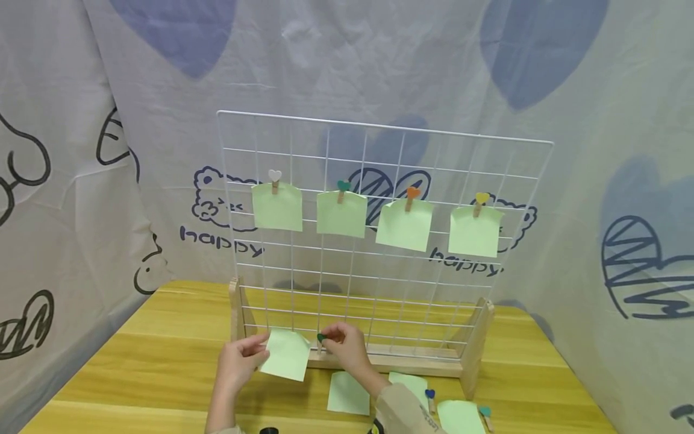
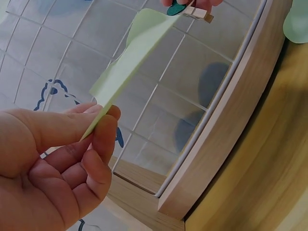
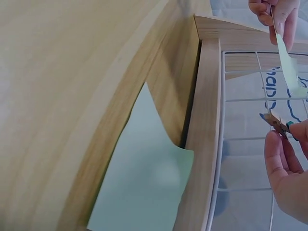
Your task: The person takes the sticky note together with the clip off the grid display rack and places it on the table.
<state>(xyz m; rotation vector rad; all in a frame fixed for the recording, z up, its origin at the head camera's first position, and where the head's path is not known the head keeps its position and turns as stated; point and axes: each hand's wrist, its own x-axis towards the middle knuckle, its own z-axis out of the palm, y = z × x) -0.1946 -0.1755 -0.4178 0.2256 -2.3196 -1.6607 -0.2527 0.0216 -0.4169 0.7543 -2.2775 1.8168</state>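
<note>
My left hand pinches a pale green paper note by its left edge, thumb on one side and fingers on the other. Held up before the lower grid, the note looks nearly edge-on in the left wrist view. Just to its right, my right hand pinches a small wooden clothespin with a dark green heart. In the left wrist view the clothespin overlaps the note's far corner; in the right wrist view they appear apart. Both hands are in front of the white wire grid.
Several green notes hang across the grid's upper half, under clothespins with white, green, orange and yellow hearts. The grid stands in a wooden base. On the table lie more notes, a blue-heart clothespin and a teal-heart clothespin.
</note>
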